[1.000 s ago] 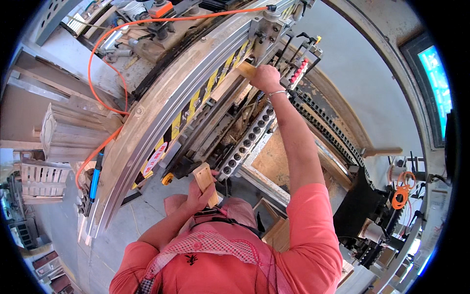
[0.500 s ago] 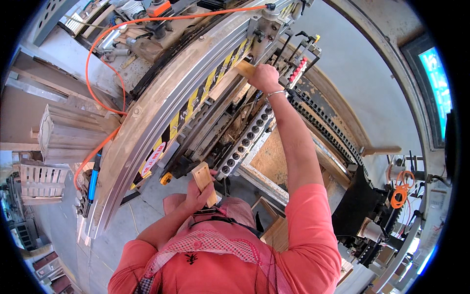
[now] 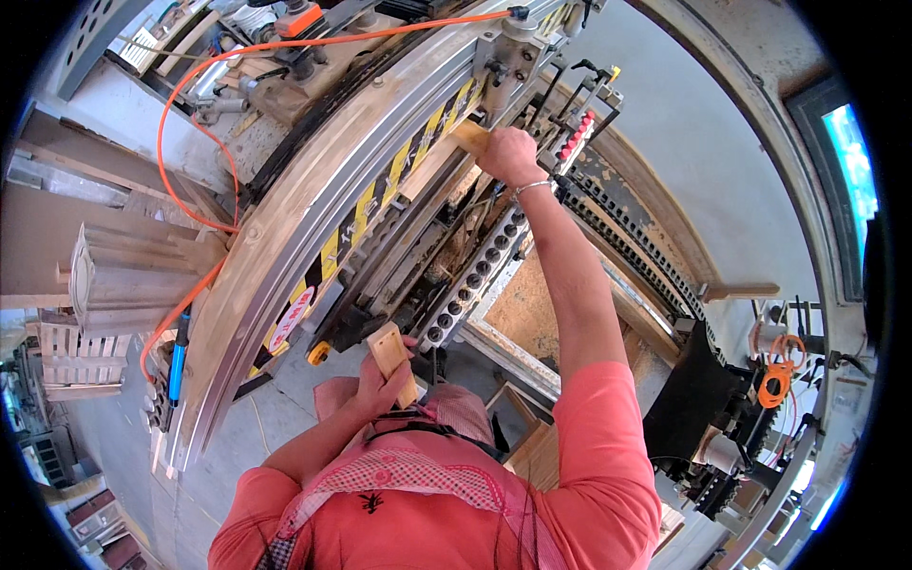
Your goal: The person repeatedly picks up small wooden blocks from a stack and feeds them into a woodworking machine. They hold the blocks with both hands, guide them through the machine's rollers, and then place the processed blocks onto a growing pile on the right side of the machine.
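Note:
Close in front of my body, my left hand point(image 3: 382, 383) is closed round a short wooden block point(image 3: 388, 348) with small holes near its upper end. The block is held tilted up, clear of the machine. My right arm is stretched forward, and my right hand point(image 3: 510, 156) grips the end of a second wooden piece point(image 3: 469, 138). This piece lies at the machine's far end, beside a metal post point(image 3: 516, 46) and the yellow-black striped strip point(image 3: 399, 171). My palm and fingers hide part of it.
A row of round black fittings point(image 3: 473, 281) runs along the machine between my hands. Sawdust point(image 3: 528, 309) covers a surface to the right. An orange hose point(image 3: 161, 123) loops over the machine's left side. A lit screen point(image 3: 848, 171) stands at far right.
The view has shifted slightly. Both hands keep their grips on the wooden pieces, with hardly any movement.

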A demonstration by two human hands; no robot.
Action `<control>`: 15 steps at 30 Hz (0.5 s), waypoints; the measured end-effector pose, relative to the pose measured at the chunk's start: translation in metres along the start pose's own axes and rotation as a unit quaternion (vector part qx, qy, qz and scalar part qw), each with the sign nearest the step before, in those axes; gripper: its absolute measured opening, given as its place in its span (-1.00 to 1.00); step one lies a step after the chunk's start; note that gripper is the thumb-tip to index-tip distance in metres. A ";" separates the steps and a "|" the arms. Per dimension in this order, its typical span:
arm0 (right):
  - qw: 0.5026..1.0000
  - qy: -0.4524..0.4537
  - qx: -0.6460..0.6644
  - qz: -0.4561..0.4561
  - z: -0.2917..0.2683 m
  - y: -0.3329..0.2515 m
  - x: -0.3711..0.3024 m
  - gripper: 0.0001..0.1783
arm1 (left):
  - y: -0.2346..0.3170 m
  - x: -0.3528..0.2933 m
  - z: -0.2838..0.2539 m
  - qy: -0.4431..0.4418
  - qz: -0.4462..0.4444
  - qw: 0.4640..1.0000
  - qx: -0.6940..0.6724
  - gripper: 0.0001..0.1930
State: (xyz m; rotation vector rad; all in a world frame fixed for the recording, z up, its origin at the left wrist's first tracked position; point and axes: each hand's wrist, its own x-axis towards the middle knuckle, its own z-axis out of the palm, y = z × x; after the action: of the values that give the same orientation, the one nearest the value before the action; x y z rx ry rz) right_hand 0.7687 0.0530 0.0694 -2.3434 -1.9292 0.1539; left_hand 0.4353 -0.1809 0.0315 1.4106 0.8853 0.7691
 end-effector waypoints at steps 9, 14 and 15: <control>1.000 -0.007 -0.011 -0.009 -0.001 0.000 0.000 -0.72 | 0.005 0.000 0.001 -0.006 -0.028 1.000 -0.008 -0.78; 1.000 0.001 -0.016 -0.011 -0.005 -0.002 -0.002 -0.77 | 0.002 -0.001 0.001 -0.005 -0.029 0.999 -0.011 -0.80; 1.000 0.000 -0.013 -0.010 -0.005 -0.002 -0.002 -0.76 | 0.002 -0.001 0.001 -0.002 -0.023 1.000 -0.010 -0.80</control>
State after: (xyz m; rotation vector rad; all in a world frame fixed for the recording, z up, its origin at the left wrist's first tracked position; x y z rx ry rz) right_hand 0.7672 0.0518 0.0746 -2.3387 -1.9666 0.1287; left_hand 0.4359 -0.1823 0.0337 1.3697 0.9024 0.7377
